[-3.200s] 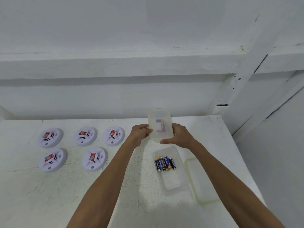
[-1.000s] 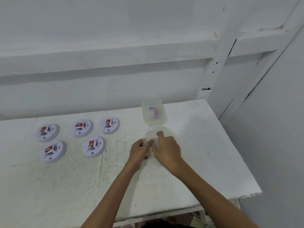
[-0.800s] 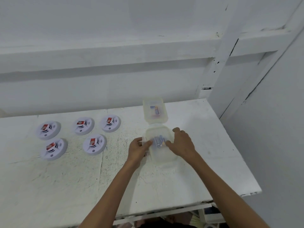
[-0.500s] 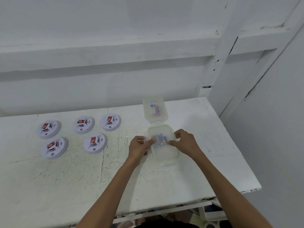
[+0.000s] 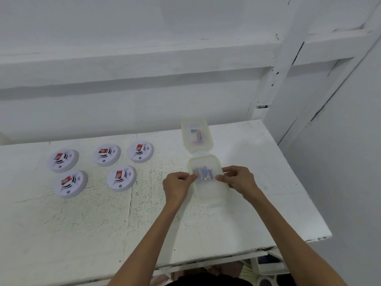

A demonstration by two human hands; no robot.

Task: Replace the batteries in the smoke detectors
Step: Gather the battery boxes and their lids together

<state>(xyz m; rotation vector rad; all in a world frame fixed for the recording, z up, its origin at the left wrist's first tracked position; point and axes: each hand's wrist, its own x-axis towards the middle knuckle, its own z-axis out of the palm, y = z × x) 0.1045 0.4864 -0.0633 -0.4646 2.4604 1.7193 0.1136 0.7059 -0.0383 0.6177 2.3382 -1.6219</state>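
Several white round smoke detectors with red labels lie on the left of the white table, the nearest one [image 5: 121, 177] beside my left forearm's line. A clear plastic box [image 5: 208, 179] with its lid on sits in the middle; blue batteries [image 5: 204, 174] show through the lid. My left hand [image 5: 179, 184] pinches the box's left edge with curled fingers. My right hand [image 5: 239, 178] pinches its right edge the same way. A second clear lidded box [image 5: 196, 134] with a small coloured pack inside stands just behind it.
The white table [image 5: 103, 223] ends at a front edge near my body and a right edge by a white wall. A white wall with a ledge runs behind. Things on the floor show under the table's front right corner.
The lid that lay beside the battery box is now on it. Both hands moved from the far box to the near one and now pinch its two sides.
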